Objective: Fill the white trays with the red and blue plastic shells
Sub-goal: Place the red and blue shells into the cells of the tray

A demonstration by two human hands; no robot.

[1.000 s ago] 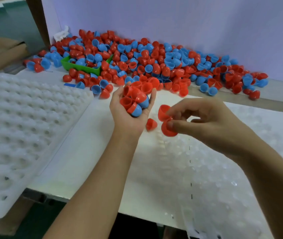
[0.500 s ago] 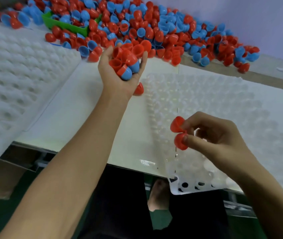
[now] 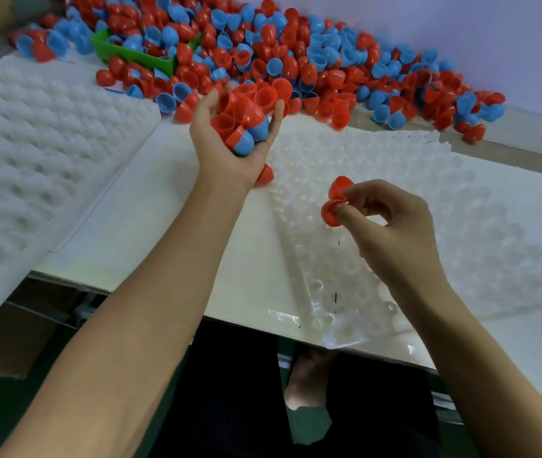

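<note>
Left of the clear-white tray (image 3: 428, 206), a stacked white tray (image 3: 31, 153) waits. The left hand (image 3: 230, 150) cups a heap of shells (image 3: 246, 114), fingers curled round them. The right hand (image 3: 392, 223) pinches two red shells (image 3: 332, 209) over the tray. Loading has barely begun; next, seat these in pockets. No writing visible.

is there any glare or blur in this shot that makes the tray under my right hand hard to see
Head view: the clear tray is washed out, its pockets faint; glare glints on its near corner. The right hand and its red shells look fairly sharp; wide-angle bending at the edges.
</note>
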